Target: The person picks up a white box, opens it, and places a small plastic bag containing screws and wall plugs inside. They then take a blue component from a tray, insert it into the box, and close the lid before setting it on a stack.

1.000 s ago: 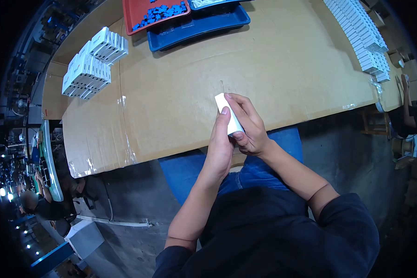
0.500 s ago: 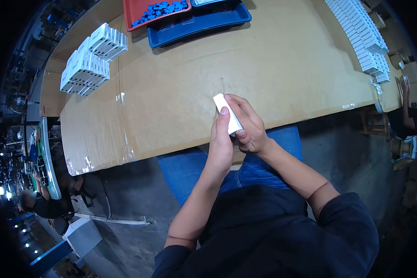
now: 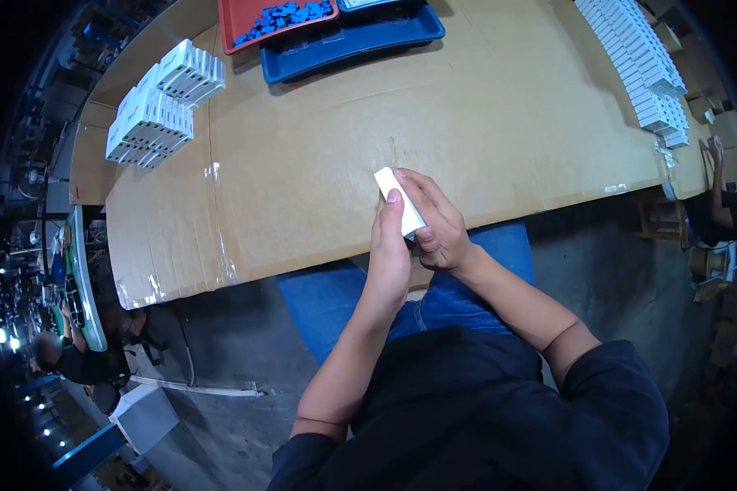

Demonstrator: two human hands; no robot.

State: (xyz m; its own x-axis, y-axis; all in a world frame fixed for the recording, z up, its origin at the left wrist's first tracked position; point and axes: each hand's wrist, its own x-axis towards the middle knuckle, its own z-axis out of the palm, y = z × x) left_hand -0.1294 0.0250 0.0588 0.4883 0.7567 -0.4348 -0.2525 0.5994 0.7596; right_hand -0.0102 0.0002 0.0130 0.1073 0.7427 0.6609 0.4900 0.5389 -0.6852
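Note:
Between my two hands is a small white box (image 3: 400, 204), held tilted near the front edge of the cardboard-covered table (image 3: 319, 164). My left hand (image 3: 391, 250) grips its left side, with the thumb lying along the top face. On the other side my right hand (image 3: 439, 225) wraps round the box, its fingers along the far side and the thumb near the lower end. The palms hide the box's long sides.
White boxes with dark slots (image 3: 151, 123) stand stacked at the left. More white boxes (image 3: 643, 74) form long rows at the right edge. At the back sit a red tray (image 3: 231, 29) of small blue parts (image 3: 282, 18) and a blue tray (image 3: 352, 53). People (image 3: 78, 360) work at both sides.
The box and both hands have shifted very slightly to the left; the grip is the same. At the far right, another person's hand has moved a little.

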